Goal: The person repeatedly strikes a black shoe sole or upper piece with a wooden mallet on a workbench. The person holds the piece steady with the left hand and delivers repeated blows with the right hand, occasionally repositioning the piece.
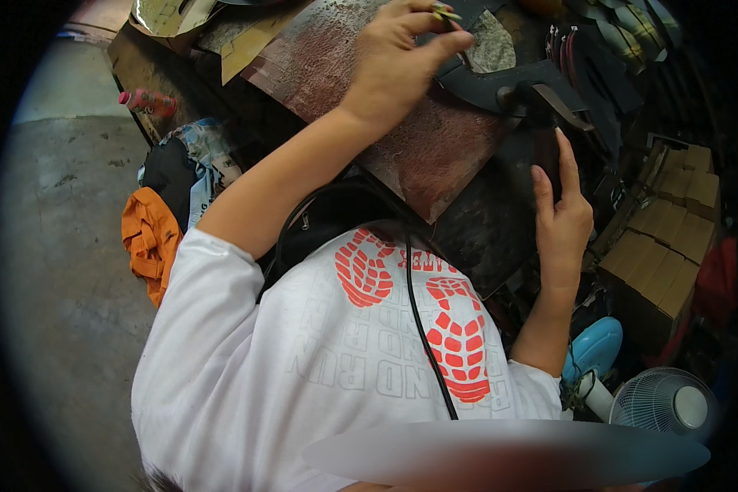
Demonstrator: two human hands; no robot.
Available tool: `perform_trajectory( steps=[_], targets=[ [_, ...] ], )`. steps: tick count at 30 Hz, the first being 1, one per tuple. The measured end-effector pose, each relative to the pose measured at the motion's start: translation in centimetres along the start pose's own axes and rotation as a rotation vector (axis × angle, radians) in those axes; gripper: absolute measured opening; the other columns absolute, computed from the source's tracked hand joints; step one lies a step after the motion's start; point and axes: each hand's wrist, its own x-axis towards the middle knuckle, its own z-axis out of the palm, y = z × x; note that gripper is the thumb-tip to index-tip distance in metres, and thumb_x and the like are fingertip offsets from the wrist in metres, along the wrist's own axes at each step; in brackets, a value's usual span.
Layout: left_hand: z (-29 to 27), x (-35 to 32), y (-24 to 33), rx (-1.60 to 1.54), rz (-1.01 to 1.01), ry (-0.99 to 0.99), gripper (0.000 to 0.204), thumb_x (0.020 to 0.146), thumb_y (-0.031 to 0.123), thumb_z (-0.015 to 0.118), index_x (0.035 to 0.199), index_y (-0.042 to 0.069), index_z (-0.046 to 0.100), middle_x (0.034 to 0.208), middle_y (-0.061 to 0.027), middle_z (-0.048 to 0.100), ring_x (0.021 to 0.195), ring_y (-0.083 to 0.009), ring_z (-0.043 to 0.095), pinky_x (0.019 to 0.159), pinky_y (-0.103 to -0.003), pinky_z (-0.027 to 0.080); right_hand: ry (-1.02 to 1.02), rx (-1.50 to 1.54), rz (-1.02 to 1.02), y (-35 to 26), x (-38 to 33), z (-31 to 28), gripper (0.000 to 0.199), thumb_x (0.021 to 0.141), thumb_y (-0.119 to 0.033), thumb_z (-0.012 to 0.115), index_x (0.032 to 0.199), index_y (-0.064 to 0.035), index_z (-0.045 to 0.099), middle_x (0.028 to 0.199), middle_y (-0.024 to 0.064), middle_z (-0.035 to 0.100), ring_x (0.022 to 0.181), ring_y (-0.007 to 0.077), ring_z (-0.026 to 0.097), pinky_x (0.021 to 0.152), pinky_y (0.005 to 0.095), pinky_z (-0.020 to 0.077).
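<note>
My left hand (398,70) is over the far part of a worn reddish-brown board (422,164), thumb and fingers pinched on a thin stick-like tool (444,16) with a yellow-green end. Most of that tool is hidden by the fingers. Beneath it lies a flat dark curved piece (488,88), with a rough grey patch (492,45) beside it. To the right, my right hand (566,209) is wrapped round the dark handle of a hammer (562,107). Its head has a round face and a long curved peen, and hangs over the dark piece's near edge.
Cardboard boxes (660,246) are stacked at the right, above a blue stool-like object (594,348) and a fan (664,402). Dark cut pieces (603,90) lie at the far right. A pink-capped bottle (148,102) and orange cloth (152,238) are at the left.
</note>
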Motion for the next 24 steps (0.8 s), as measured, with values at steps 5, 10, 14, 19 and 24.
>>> perform_trajectory(
  steps=[5,10,14,19,24],
  targets=[
    [-3.6,-1.2,2.0,-0.532,-0.539,-0.151,0.021,0.088,0.017,0.077,0.1,-0.001,0.074,0.104,-0.0036,0.067,0.1,-0.0126,0.062,0.089,-0.028,0.049,0.024,0.018,-0.024,0.7,-0.3,0.5,0.055,0.097,-0.031,0.065,0.148,-0.026,0.047,0.113,0.0174,0.071,0.099,0.0359,0.071,0.08,0.0419,0.0564],
    [-4.4,-1.8,1.8,-0.914,-0.726,-0.187,0.023,0.092,0.017,0.073,0.112,0.004,0.068,0.107,-0.0012,0.068,0.098,-0.0092,0.062,0.086,-0.026,0.05,-0.02,0.059,0.019,0.3,-0.4,0.1,0.054,0.097,-0.031,0.064,0.148,-0.0251,0.047,0.116,0.0178,0.07,0.102,0.0363,0.07,0.081,0.0428,0.0562],
    [-3.6,-1.8,1.9,-0.875,-0.82,-0.335,0.021,0.093,0.016,0.071,0.11,0.003,0.068,0.104,-0.002,0.069,0.094,-0.0091,0.063,0.084,-0.025,0.051,-0.052,0.057,0.096,0.1,-0.4,0.2,0.054,0.097,-0.031,0.064,0.148,-0.0252,0.047,0.116,0.0176,0.071,0.102,0.036,0.07,0.081,0.0426,0.0562],
    [-0.9,-0.6,0.2,-0.42,-0.487,-0.495,0.021,0.09,0.018,0.073,0.104,0.003,0.069,0.088,-0.0053,0.072,0.084,-0.0176,0.07,0.077,-0.032,0.054,-0.081,0.199,0.162,0.2,-0.3,-0.3,0.052,0.097,-0.027,0.066,0.146,-0.0249,0.05,0.117,0.018,0.071,0.103,0.0318,0.072,0.082,0.0394,0.056],
    [-1.0,3.6,-3.4,-0.275,-0.513,-0.572,0.019,0.094,0.013,0.065,0.099,-0.005,0.069,0.084,-0.0026,0.067,0.074,-0.0113,0.062,0.067,-0.027,0.05,-0.034,0.347,0.161,-0.4,-0.2,-2.1,0.052,0.095,-0.02,0.069,0.145,-0.0209,0.054,0.12,0.0168,0.07,0.105,0.0219,0.071,0.084,0.0348,0.0546]
  ],
)
